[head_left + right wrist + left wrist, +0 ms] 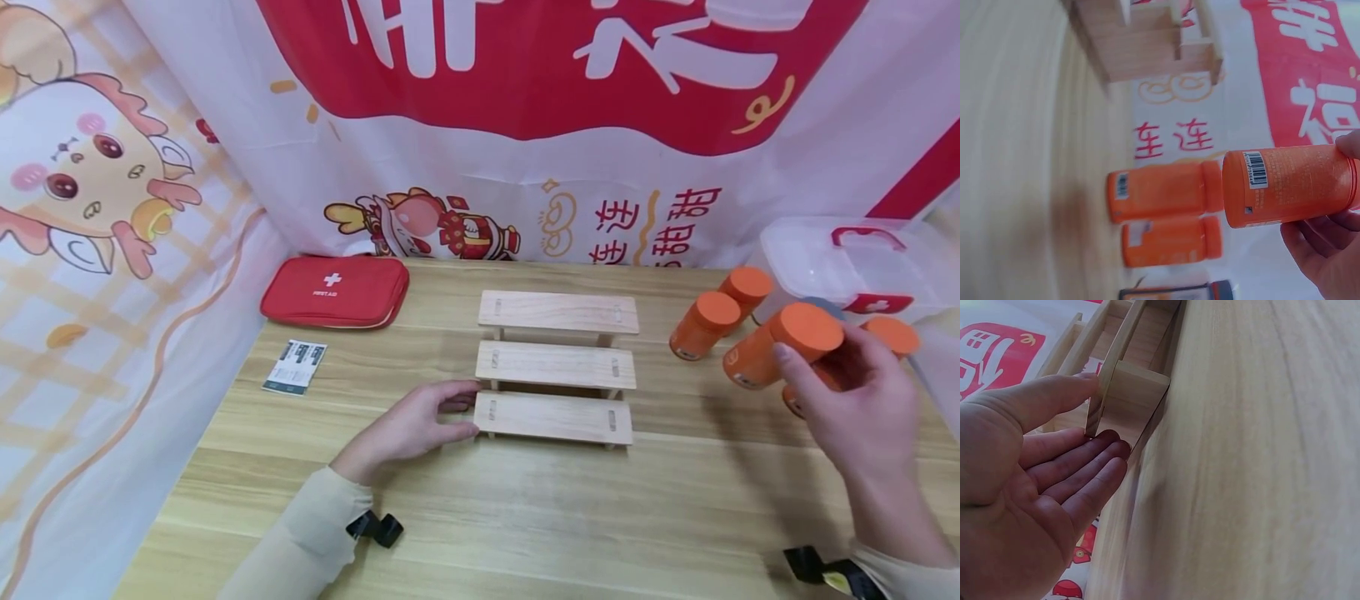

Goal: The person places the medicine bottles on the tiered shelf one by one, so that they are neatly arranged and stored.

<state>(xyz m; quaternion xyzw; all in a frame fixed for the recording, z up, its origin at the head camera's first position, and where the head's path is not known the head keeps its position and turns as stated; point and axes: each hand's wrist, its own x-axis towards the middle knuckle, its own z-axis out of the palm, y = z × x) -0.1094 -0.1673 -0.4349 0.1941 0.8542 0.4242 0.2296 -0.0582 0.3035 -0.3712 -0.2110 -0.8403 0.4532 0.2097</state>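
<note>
An orange bottle (pixel 772 346) with an orange lid is gripped in my right hand (pixel 862 400), raised off the table with its shadow below. The right wrist view shows the barcode on this held bottle (pixel 1288 184). At the left end of a three-tier wooden step stand (pixel 555 417), my left hand (pixel 420 421) holds the front plank's end between thumb and fingers. In the left wrist view, the thumb lies at one edge of the plank (pixel 1113 369) and the fingers at the other. More orange bottles (pixel 701 329) stand beside the raised one.
A red first-aid pouch (pixel 333 292) lies at the back left, with a printed card (pixel 295 367) in front of it. At the back right sits a clear plastic box (pixel 810 258) with a red handle. A dark-lidded bottle (pixel 1172 292) stands among the orange ones. Printed cloth (pixel 465 167) hangs behind the table.
</note>
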